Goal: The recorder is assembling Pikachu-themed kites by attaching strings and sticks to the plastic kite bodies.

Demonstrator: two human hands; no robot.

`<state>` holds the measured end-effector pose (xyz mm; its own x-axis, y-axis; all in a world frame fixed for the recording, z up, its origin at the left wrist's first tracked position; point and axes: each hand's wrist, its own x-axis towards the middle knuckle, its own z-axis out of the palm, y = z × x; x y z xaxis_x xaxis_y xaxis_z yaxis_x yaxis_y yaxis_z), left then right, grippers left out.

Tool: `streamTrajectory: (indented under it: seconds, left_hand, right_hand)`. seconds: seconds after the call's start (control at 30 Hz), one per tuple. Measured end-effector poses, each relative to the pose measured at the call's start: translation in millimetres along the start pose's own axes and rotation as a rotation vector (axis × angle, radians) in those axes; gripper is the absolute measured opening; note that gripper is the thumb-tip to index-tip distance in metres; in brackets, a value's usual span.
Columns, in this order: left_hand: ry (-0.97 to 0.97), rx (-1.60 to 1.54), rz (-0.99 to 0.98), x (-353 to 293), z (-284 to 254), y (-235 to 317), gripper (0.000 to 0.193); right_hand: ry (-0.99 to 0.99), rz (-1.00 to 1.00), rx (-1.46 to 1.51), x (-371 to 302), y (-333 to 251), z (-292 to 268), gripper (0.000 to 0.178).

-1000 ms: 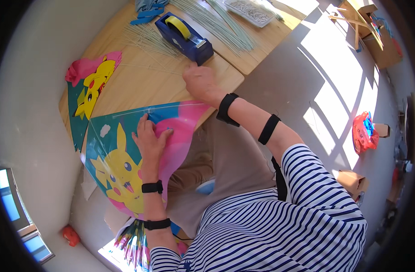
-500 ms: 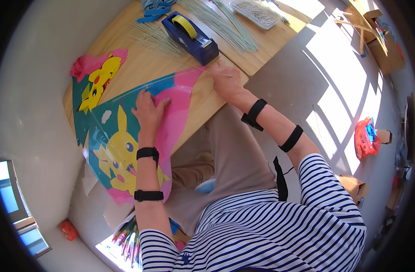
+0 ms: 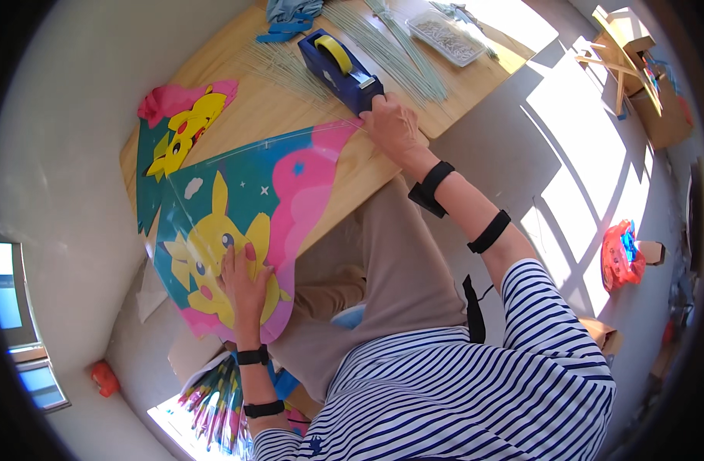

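Observation:
A printed kite sheet, green and pink with a yellow cartoon animal, lies over the table's near edge. Along its upper edge runs a thin pale rod. My left hand lies on the animal's face, fingers stretched out and apart. At the sheet's right tip my right hand is closed, its thumb and fingers pinching the corner; the exact grip is partly hidden. Right beside those fingers stands a dark blue tape dispenser with a yellow core.
Another folded kite sheet lies at the table's left. Thin rods, a clear tray of small pale pieces and a blue cloth are at the back. Below left are bundled colourful sheets. A red bag sits on the floor.
My left hand has moved from the sheet's upper edge down onto the printed animal. The right hand stays at the corner, a little higher against the dispenser. The whole view has shifted slightly.

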<state>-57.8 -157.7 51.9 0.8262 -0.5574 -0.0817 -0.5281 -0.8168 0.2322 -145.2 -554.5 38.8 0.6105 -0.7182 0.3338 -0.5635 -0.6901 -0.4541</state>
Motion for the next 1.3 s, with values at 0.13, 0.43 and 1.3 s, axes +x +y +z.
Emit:
streamTrajectory:
  seconds: [0.13,0.43,1.3]
  left_hand:
    - [0.004,0.001,-0.017,-9,5,-2,0.076]
    - [0.057,-0.032,0.011,-8,10,-5,0.077]
    - [0.117,-0.093,0.024,-7,13,-10,0.077]
  right_hand:
    - [-0.057,0.027,-0.066,31,-5,3,0.021]
    - [0.036,-0.232,-0.121,10,11,11,0.013]
    - [-0.028,-0.197,-0.170,-21,32,31,0.014]
